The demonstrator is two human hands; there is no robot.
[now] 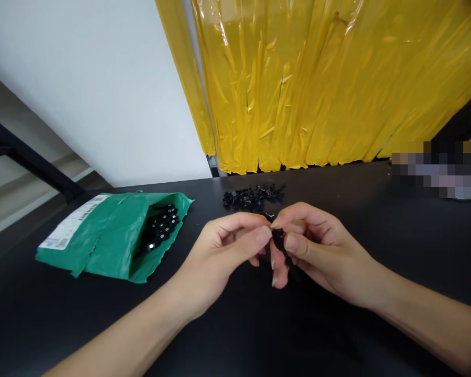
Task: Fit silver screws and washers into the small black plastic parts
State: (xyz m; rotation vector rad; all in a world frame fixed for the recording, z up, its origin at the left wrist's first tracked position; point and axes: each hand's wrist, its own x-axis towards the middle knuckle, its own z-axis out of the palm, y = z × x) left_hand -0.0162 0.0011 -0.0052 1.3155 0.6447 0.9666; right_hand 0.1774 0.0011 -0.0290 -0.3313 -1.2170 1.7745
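A small black part (278, 240) sits between my two hands, over the dark table. My right hand (317, 243) is closed, its thumb and fingers pinching the part. From the other side my left hand (235, 243) is closed too, thumb and forefinger pressed together at the part's left edge. What the left fingertips grip is mostly hidden. The part's exact kind cannot be made out. Just beyond the hands lies a loose pile of small black pieces (251, 198).
To the left lies a torn-open green plastic mailer (110, 235) with several black, shiny-ended pieces (163, 225) inside. The black table (227, 335) ends at a white panel (113, 89) and a yellow strip curtain (298, 89). A pixelated object (443, 170) is at far right.
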